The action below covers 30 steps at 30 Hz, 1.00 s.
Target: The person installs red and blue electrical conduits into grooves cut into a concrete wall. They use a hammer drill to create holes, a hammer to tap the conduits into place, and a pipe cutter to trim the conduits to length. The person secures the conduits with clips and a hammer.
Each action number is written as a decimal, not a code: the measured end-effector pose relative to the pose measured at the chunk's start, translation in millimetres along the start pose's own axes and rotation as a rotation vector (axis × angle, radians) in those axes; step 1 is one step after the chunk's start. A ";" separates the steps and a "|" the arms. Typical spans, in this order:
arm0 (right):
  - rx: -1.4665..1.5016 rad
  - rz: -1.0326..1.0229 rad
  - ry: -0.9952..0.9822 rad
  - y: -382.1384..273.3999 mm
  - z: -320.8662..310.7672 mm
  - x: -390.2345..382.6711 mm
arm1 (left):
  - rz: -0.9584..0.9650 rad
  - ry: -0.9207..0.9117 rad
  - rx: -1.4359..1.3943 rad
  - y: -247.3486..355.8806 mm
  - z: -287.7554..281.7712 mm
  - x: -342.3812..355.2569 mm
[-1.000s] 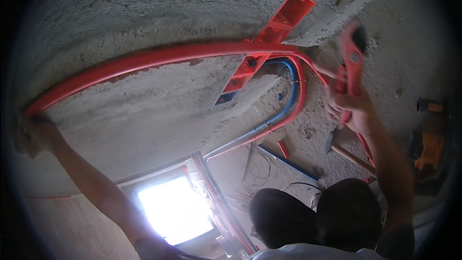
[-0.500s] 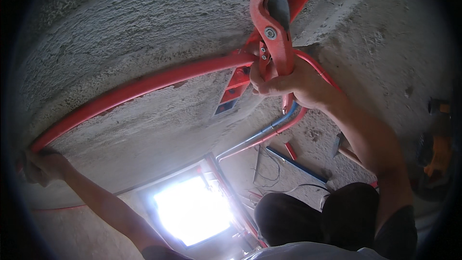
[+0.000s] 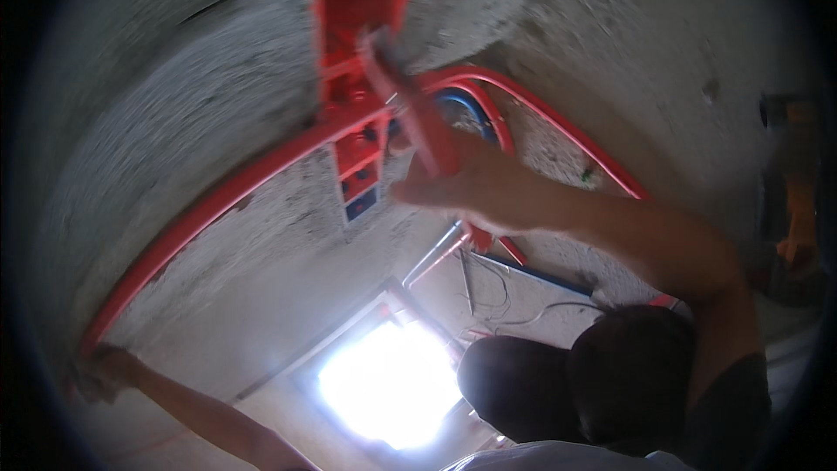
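A long red pipe [image 3: 218, 205] arcs across the rough grey plaster wall [image 3: 174, 105]. My left hand [image 3: 100, 373] grips its far end at the lower left. My right hand [image 3: 488, 187] holds a red pipe cutter [image 3: 410, 109], blurred by motion. The cutter's head is up against the pipe where it crosses a red wall box strip [image 3: 357, 35]. More red pipes [image 3: 558, 126] and a blue pipe [image 3: 471, 109] curve away just right of the cutter.
My dark knees [image 3: 575, 379] fill the lower middle. A bright window opening [image 3: 392, 384] glares below the wall. Loose cables [image 3: 506, 292] and pipe pieces lie on the floor. An orange and black power tool [image 3: 798, 192] sits at the right edge.
My right hand has brought the cutter left and down along the pipe onto the box strip. The view has swung right. My left hand stays on the pipe's end.
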State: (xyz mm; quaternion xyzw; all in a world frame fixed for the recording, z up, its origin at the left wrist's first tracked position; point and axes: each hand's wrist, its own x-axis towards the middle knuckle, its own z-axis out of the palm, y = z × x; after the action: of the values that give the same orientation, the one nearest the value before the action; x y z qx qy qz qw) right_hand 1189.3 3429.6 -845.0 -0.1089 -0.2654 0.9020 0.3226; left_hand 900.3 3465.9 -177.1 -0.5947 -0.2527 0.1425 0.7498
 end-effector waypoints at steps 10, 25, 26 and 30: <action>0.056 0.090 -0.301 36.2 16.0 -9.8 | -0.082 0.171 -0.593 154.5 -53.6 62.3; -0.608 -0.504 -0.401 10.1 28.4 20.3 | -0.148 0.295 -0.578 51.5 -15.9 46.2; -0.582 -0.491 -0.415 7.7 29.5 21.3 | -0.173 0.301 -0.595 46.4 -15.7 45.3; -0.598 -0.464 -0.416 -5.8 23.5 17.0 | -0.172 0.315 -0.570 49.3 -4.5 44.3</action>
State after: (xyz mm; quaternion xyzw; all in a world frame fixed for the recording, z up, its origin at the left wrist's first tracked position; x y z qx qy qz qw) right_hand 1170.6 3434.6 -822.6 0.0489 -0.5920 0.6918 0.4106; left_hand 944.0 3497.4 -216.1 -0.7718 -0.2127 -0.0913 0.5923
